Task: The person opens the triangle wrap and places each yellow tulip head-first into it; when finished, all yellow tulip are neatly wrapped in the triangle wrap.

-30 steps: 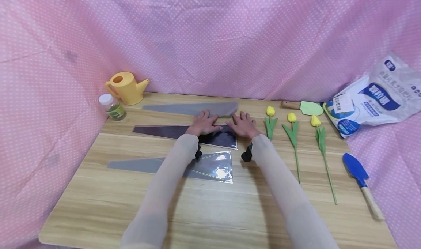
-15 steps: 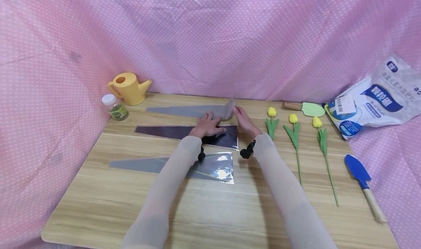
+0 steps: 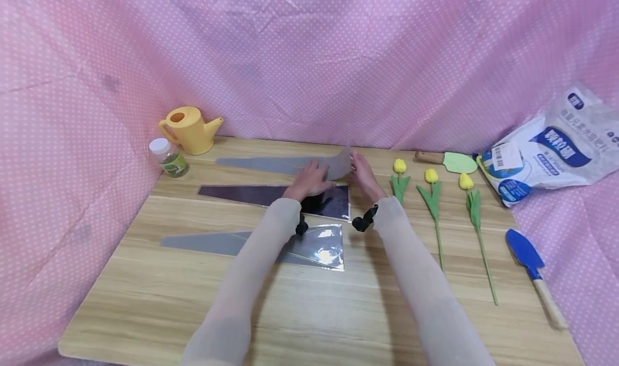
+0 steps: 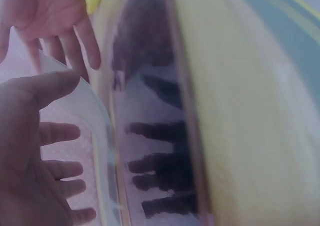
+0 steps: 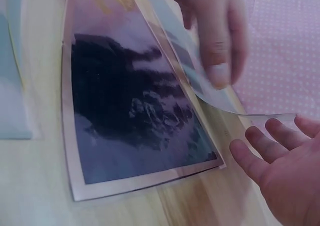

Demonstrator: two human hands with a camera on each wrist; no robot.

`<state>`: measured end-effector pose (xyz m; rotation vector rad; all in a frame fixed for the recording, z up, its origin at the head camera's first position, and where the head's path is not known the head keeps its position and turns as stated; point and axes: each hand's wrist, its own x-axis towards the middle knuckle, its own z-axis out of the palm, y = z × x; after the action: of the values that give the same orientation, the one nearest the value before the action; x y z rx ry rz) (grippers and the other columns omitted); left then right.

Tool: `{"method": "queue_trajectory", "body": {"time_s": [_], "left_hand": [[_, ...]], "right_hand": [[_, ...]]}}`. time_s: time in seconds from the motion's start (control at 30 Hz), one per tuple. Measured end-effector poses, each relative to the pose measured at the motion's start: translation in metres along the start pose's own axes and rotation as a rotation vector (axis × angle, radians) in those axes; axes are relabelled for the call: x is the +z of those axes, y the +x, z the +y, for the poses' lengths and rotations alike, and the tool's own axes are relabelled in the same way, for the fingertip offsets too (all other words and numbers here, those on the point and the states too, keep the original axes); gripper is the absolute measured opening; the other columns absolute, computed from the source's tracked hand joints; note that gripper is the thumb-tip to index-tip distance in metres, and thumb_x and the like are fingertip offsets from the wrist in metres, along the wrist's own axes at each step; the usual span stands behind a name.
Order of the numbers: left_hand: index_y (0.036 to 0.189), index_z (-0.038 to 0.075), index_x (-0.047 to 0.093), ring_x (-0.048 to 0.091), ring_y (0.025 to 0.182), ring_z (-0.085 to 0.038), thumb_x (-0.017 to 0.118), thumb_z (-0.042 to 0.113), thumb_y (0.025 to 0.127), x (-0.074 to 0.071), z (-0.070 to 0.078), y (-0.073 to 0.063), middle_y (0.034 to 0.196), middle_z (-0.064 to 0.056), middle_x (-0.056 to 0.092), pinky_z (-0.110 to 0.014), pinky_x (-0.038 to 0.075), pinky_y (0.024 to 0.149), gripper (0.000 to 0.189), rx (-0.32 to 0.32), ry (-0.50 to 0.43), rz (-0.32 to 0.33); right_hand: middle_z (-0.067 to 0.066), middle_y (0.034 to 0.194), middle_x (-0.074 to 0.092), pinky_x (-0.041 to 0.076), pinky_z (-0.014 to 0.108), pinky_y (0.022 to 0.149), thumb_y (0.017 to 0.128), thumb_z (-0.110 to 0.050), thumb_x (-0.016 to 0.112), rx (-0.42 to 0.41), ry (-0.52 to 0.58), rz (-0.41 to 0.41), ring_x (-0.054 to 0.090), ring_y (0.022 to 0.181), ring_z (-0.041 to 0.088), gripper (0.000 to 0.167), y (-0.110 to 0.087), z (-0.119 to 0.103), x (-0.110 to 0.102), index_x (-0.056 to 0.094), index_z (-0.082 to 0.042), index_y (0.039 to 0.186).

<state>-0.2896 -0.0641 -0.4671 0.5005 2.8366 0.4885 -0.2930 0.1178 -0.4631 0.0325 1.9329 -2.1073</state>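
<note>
Three tapered clear-edged plastic sleeves, like single-flower wrapping sleeves, lie across the table: a grey one (image 3: pixel 261 163) at the back, a dark one (image 3: pixel 242 194) in the middle and another grey one (image 3: pixel 203 242) in front. The back sleeve's wide right end (image 5: pixel 235 108) curls up off the table. At that raised end is my right hand (image 3: pixel 364 175), its extended fingers (image 5: pixel 274 145) right at the edge. My left hand (image 3: pixel 309 181) reaches over the back sleeve beside the lifted part, with fingers spread and the thumb (image 4: pixel 57 85) overlapping its corner in the left wrist view.
Three yellow tulips (image 3: pixel 431 196) lie to the right. Beyond them are a green trowel (image 3: pixel 459 162), a blue trowel (image 3: pixel 524 249) and a printed white bag (image 3: pixel 551 145). A yellow watering can (image 3: pixel 189 132) and lidded jar (image 3: pixel 170 159) stand back left. Pink dotted cloth (image 3: pixel 309 59) hangs behind.
My right hand has moved from lying flat by the dark sleeve to the back sleeve's right end, which has come up. My left hand has shifted slightly right.
</note>
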Motion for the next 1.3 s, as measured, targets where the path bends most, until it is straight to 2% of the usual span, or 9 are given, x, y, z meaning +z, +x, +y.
{"method": "queue_trajectory", "body": {"time_s": [0.1,0.17,0.3,0.47,0.6,0.73,1.03,1.13,1.3], "left_hand": [[0.150,0.009,0.044,0.036,0.148,-0.035,0.055,0.035,0.100,-0.002,0.006,0.006,0.160,-0.019,0.036,-0.050,0.031,0.122,0.057,0.032,-0.118,0.057],[0.148,0.005,0.046,0.044,0.142,-0.034,0.055,0.026,0.100,-0.001,0.008,0.009,0.156,-0.018,0.042,-0.047,0.037,0.119,0.053,0.054,-0.244,0.089],[0.144,0.002,0.050,0.051,0.136,-0.032,0.053,0.013,0.098,0.003,0.010,0.015,0.149,-0.018,0.052,-0.045,0.043,0.114,0.047,0.080,-0.492,0.140],[0.141,0.001,0.052,0.052,0.135,-0.032,0.051,0.007,0.096,0.007,0.013,0.019,0.144,-0.019,0.056,-0.044,0.044,0.113,0.045,0.055,-0.639,0.170],[0.140,0.000,0.052,0.054,0.132,-0.032,0.049,0.007,0.098,0.011,0.015,0.021,0.142,-0.019,0.057,-0.043,0.045,0.111,0.043,0.018,-0.720,0.167],[0.138,0.002,0.054,0.056,0.129,-0.032,0.049,0.016,0.101,0.013,0.016,0.022,0.138,-0.018,0.060,-0.045,0.046,0.109,0.040,-0.026,-0.781,0.176],[0.121,0.001,0.067,0.062,0.115,-0.028,0.059,0.039,0.098,0.011,0.019,0.025,0.125,-0.017,0.068,-0.039,0.050,0.099,0.045,-0.113,-0.872,0.245],[0.115,0.001,0.068,0.062,0.109,-0.026,0.062,0.037,0.096,0.010,0.021,0.025,0.120,-0.017,0.069,-0.034,0.049,0.093,0.042,-0.122,-0.886,0.249],[0.109,-0.001,0.070,0.059,0.094,-0.018,0.063,0.022,0.095,0.010,0.022,0.025,0.107,-0.014,0.070,-0.025,0.047,0.080,0.028,-0.138,-0.885,0.263]], "right_hand": [[0.023,0.164,0.026,0.027,0.058,0.121,0.109,-0.041,0.020,0.016,0.022,0.010,0.031,0.150,0.040,0.060,-0.001,-0.003,-0.001,0.014,-0.006,0.159],[0.022,0.164,0.025,0.027,0.057,0.122,0.109,-0.041,0.020,0.022,0.040,0.017,0.031,0.150,0.039,0.060,-0.001,-0.005,0.000,0.015,-0.007,0.158],[0.018,0.166,0.023,0.027,0.054,0.123,0.108,-0.045,0.021,0.016,0.065,0.018,0.028,0.152,0.037,0.063,0.000,-0.005,-0.001,0.015,-0.008,0.159],[0.019,0.167,0.017,0.026,0.055,0.123,0.107,-0.048,0.022,0.007,0.084,0.015,0.022,0.154,0.038,0.067,-0.001,-0.006,-0.002,0.011,-0.007,0.160],[0.020,0.166,0.020,0.030,0.057,0.121,0.106,-0.054,0.025,-0.009,0.069,0.013,0.026,0.152,0.041,0.072,-0.001,-0.004,-0.003,0.015,-0.006,0.159],[0.018,0.165,0.026,0.039,0.054,0.116,0.100,-0.065,0.033,-0.028,0.097,-0.003,0.034,0.149,0.040,0.079,-0.001,0.000,-0.007,0.023,-0.010,0.156],[0.019,0.167,0.018,0.027,0.059,0.121,0.105,-0.054,0.014,0.013,0.140,-0.053,0.025,0.152,0.043,0.072,-0.006,-0.009,0.002,0.009,-0.006,0.159],[0.019,0.167,0.018,0.027,0.058,0.122,0.106,-0.054,0.013,0.018,0.156,-0.063,0.026,0.152,0.042,0.071,-0.008,-0.010,0.003,0.007,-0.007,0.159],[0.018,0.167,0.020,0.029,0.057,0.121,0.105,-0.056,0.013,0.016,0.144,-0.074,0.029,0.151,0.042,0.071,-0.008,-0.009,0.004,0.008,-0.010,0.159]]}}
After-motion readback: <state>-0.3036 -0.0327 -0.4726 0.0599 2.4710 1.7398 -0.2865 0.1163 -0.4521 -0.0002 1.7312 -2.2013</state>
